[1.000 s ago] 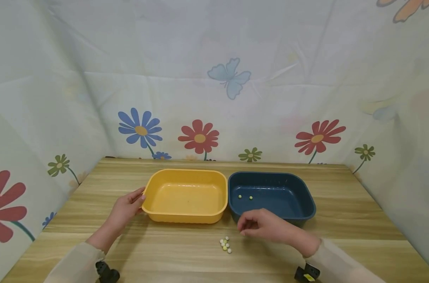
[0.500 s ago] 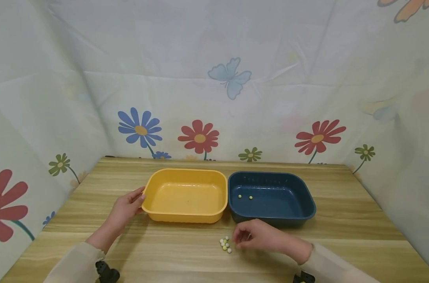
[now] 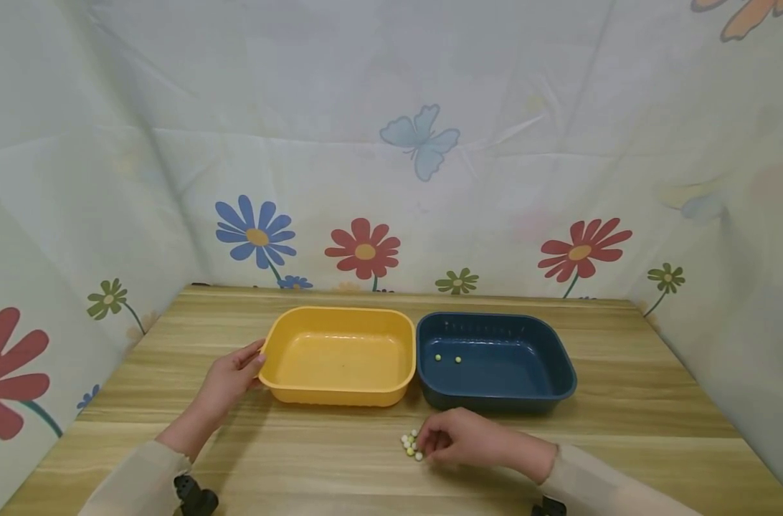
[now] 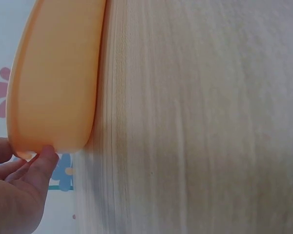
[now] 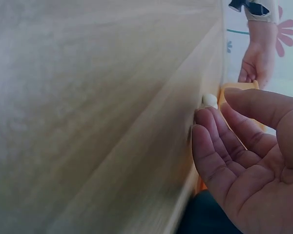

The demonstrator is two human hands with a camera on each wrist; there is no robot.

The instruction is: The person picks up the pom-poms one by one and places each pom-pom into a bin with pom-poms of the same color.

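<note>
My left hand [image 3: 226, 380] holds the left end of a yellow plastic basin [image 3: 336, 398]; in the left wrist view its thumb lies against the basin's outer wall [image 4: 58, 87], with a finger at the rim. On the table in front, a small cluster of white and yellow-green little balls [image 3: 410, 451] lies just left of my right hand [image 3: 462, 438]. Its fingertips are right beside the cluster, bent, with the thumb apart from them. The right wrist view shows a white ball [image 5: 210, 100] just beyond those fingertips, and nothing in the grasp.
A dark blue basin [image 3: 495, 403] stands right beside the yellow one, with two yellow-green balls [image 3: 458, 360] on its floor. Both are on a wood-grain table [image 3: 314, 473]. Behind and at the sides hangs a flower-printed cloth [image 3: 482, 193].
My right hand has moved down and left, from the front of the blue basin to the edge of the ball cluster. The left hand and both basins stay in place.
</note>
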